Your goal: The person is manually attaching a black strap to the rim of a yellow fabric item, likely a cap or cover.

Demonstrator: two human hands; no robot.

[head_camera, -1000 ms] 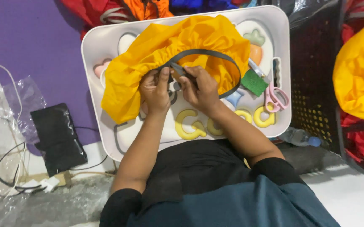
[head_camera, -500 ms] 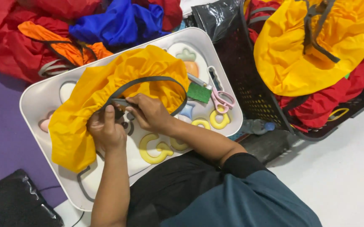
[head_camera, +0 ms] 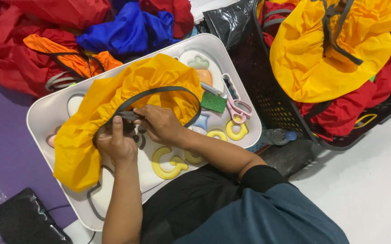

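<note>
Yellow cover (head_camera: 114,104) lies diagonally, upper-right to lower-left; both hands (head_camera: 137,131) seemingly pinch its strap (head_camera: 159,91).

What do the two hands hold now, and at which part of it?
Both the left hand and right hand pinch the grey strap of the yellow fabric cover, at its lower-left end.

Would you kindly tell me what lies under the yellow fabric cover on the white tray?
The white tray shows around the yellow fabric cover, with raised coloured shapes; whatever lies directly beneath the cloth is hidden.
</note>
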